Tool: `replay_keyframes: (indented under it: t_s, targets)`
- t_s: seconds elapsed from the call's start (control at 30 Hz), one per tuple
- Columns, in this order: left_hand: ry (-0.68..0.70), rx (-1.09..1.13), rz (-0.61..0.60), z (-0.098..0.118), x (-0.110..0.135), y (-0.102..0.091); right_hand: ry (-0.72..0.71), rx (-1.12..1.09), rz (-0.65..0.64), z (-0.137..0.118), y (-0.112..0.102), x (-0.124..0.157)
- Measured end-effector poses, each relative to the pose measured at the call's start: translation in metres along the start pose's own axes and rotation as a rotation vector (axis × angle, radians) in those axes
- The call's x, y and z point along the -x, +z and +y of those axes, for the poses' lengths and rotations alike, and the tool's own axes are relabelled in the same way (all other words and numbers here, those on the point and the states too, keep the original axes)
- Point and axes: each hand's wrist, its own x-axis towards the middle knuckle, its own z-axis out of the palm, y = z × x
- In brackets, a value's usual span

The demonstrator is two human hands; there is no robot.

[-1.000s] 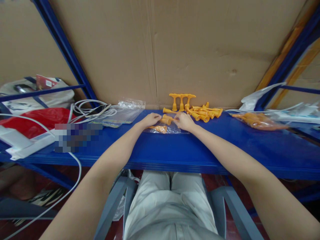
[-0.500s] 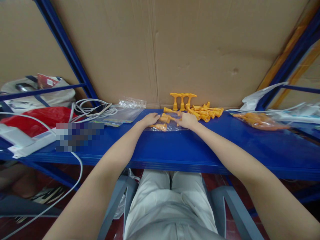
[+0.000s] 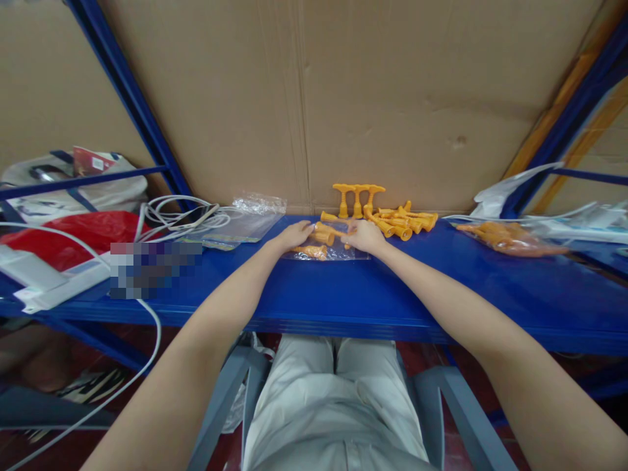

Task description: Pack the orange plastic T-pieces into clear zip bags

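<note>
A clear plastic bag (image 3: pixel 347 251) lies flat on the blue shelf top in front of me, with several yellow-orange T-shaped plastic pieces (image 3: pixel 324 237) in or on it. At its left side, my left hand (image 3: pixel 295 236) has its fingers bent and closed on the bag's edge. Across from it, my right hand (image 3: pixel 367 236) pinches one end of a T-shaped piece over the bag's right part; its fingertips are partly hidden. Behind the hands, several matching pieces stand upright in a row (image 3: pixel 358 199), and a loose pile (image 3: pixel 407 221) lies to their right.
A filled bag of orange pieces (image 3: pixel 505 239) lies at the right. On the left are flat clear packaging (image 3: pixel 240 222), coiled white cable (image 3: pixel 181 209), a white power strip (image 3: pixel 63 284) and a red bag (image 3: pixel 93 234). Cardboard (image 3: pixel 304 98) walls the back; blue posts (image 3: pixel 132 98) flank it.
My right hand has moved slightly left and now pinches the T-shaped piece nearer the bag's middle. My left hand stays at the bag's left side. The row and pile are unmoved.
</note>
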Motion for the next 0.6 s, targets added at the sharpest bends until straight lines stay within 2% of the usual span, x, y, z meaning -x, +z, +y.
replay_keyframes:
  t_s: [0.2,0.33,0.43,0.6]
  targets:
    - [-0.001,0.144,0.055,-0.0012,0.0007,0.0005,-0.031,0.063,0.016,-0.0035,-0.003,0.0044]
    - [0.078,0.311,0.07,-0.0011,0.0014,0.0014,-0.013,-0.046,0.053,-0.0019,0.0014,0.0012]
    - [0.093,0.401,0.094,-0.0011,-0.0009,0.0026,0.057,-0.332,0.077,-0.0016,0.0053,-0.0029]
    - [0.155,0.446,0.101,0.0057,-0.0072,0.002,0.235,-0.958,-0.007,-0.007,0.0048,-0.0022]
